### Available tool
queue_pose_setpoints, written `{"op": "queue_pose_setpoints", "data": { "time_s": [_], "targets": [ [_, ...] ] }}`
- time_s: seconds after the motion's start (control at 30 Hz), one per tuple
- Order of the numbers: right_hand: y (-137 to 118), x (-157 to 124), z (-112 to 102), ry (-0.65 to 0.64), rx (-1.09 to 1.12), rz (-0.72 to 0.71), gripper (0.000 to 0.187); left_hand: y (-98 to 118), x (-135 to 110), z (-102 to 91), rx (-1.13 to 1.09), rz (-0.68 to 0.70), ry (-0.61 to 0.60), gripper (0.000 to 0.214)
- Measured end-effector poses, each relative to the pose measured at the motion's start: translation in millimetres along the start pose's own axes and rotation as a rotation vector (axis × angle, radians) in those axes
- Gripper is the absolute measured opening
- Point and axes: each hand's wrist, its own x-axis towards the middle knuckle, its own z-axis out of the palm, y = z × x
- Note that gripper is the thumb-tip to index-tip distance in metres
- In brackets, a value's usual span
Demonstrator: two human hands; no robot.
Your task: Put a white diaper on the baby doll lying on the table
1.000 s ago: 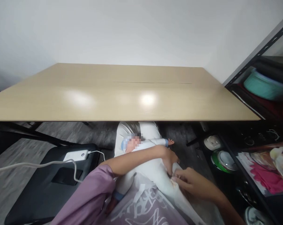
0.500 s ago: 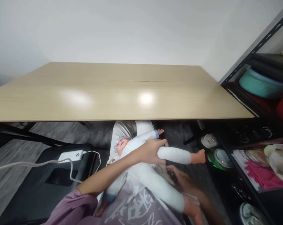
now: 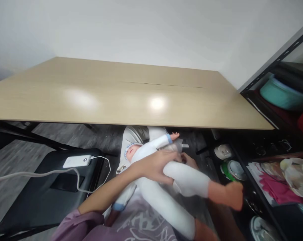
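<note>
**Down on the lap (image 3: 131, 134): right hand (image 3: 190, 161) has gone round the doll's leg (image 3: 186, 174)**

So the doll (image 3: 146, 152) is lying on its back across the lap, just on the near side of the surface (image 3: 116, 103), head to the left, feet off to the right. Half a second ago the right hand was down between the two legs. Now it's up on the far side of the raised one, right beside the left hand (image 3: 160, 165), with the forearm running under that leg. The leg has dropped lower in view too, and it's a bit blurry.

Left fingers are wrapped round the top of that thigh, thumb on the near side, so that's a proper hold. Right fingers are mostly hidden, so I can't tell if they're wide, narrow or gripping anything. There's a see-through thing (image 3: 177, 145) with a pale tab poking out just past them that wasn't showing up there half a second ago. Couldn't say what it is.

My read: the left hand is steadying the leg while the right works at the far hip, so the action has shifted there from between the legs. Looks mid-job to me. Neither hand seems to be on the other leg (image 3: 166, 206).
</note>
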Motion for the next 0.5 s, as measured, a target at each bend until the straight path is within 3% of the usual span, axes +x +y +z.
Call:
{"op": "queue_pose_setpoints", "data": {
  "time_s": [0.1, 0.2, 0.27, 0.33, 0.4, 0.5],
  "targets": [
    [-12, 33, 25, 0.053, -0.011, 0.052, 0.042, -3, 0, 15.7, 0.104, 0.054, -0.075, 0.049],
    [-13, 48, 40, 0.164, -0.041, 0.067, 0.07, -3, -4, 26.3, 0.246, 0.08, -0.101, 0.045],
    [-8, 46, 47, 0.288, -0.125, -0.007, 0.081, 0, -7, 28.5, 0.28, 0.079, -0.1, 0.044],
    [-3, 40, 53, 0.342, -0.249, -0.137, 0.078, 2, -11, 28.8, 0.288, 0.066, -0.09, 0.044],
    [-3, 35, 56, 0.258, -0.35, -0.261, 0.06, 5, -13, 29.3, 0.302, 0.053, -0.081, 0.044],
    [-18, 36, 56, 0.022, -0.363, -0.362, 0.034, 8, -15, 31.2, 0.335, 0.056, -0.088, 0.045]
  ]
}}
